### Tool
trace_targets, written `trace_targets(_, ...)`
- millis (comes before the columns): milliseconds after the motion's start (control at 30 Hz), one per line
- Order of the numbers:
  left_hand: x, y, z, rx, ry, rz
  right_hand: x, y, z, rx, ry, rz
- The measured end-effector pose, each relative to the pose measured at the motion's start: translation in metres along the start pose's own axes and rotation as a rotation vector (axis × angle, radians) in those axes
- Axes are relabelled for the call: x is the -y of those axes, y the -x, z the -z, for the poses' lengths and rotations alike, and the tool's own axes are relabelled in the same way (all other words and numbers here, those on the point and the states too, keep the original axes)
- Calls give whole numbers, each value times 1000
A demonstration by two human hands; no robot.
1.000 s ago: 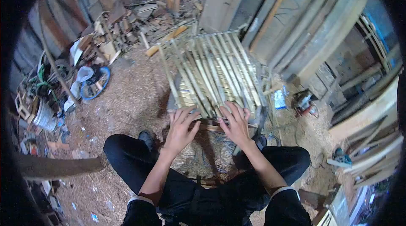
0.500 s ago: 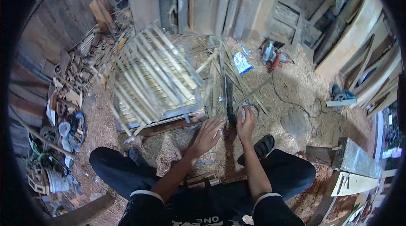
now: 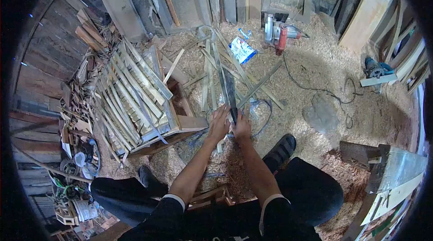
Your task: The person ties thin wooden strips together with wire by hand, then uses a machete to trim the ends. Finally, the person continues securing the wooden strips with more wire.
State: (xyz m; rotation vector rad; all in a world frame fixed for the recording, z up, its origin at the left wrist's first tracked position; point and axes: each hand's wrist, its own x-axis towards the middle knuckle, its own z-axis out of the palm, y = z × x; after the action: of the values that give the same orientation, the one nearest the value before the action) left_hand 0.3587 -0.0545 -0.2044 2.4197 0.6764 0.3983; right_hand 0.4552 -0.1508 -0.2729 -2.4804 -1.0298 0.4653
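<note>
A long, narrow strip with a broad dark lower part (image 3: 229, 90) runs away from me over the floor, its near end lying between my two hands. My left hand (image 3: 219, 123) rests along the left side of that end, fingers stretched forward. On the other side my right hand (image 3: 242, 128) is curled close against it; what its fingers hold is hidden, and I cannot tell what it is. A short pale wood piece (image 3: 220, 146) shows just below my left hand. Thin wooden strips (image 3: 205, 83) lie beyond my fingertips.
To the left stands a slatted wooden frame (image 3: 135, 101) on a box. A red and grey power tool (image 3: 282, 38) with a cord lies ahead, near a blue-white packet (image 3: 242, 50). Another power tool (image 3: 376, 68) sits at right. Wood shavings cover the floor; boards (image 3: 367, 11) lean around.
My hands have come closer together at the dark strip's near end; the right hand moved left. The camera view has turned and shifted, showing more of the box under the slats.
</note>
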Motion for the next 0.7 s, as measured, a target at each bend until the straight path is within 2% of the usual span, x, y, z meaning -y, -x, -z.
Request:
trace_targets(33,2,1,-2,8,-4,14,-1,-5,-4,3,-9,-6)
trace_targets(100,3,3,-1,13,-14,24,3,-16,-4,208,25,-81)
trace_targets(133,2,6,2,25,10,27,5,-15,-1,202,19,-77)
trace_targets(200,-9,4,18,26,66,40,12,-8,11,-4,-68,-45)
trace_targets(233,-13,3,27,17,67,37,19,-4,20,-9,-65,-38)
trace_targets(333,-35,-3,59,-98,84,-65,45,5,57,-295,-314,-15)
trace_targets(367,-48,-4,74,-121,91,-75,54,5,72,-310,-302,3)
trace_targets(433,-71,4,105,-186,125,-137,77,7,101,-328,-376,-100)
trace_targets(467,-83,9,123,-208,179,-156,87,5,109,-441,-431,-61)
trace_targets(567,-110,33,182,-268,148,-201,151,29,182,-488,-458,5)
trace_targets(600,-109,42,200,-279,128,-218,159,28,176,-673,-483,185)
trace_targets(633,-110,53,223,-333,121,-196,185,37,191,-653,-480,242)
trace_targets(700,-108,86,273,-409,66,-230,237,70,217,-558,-669,362)
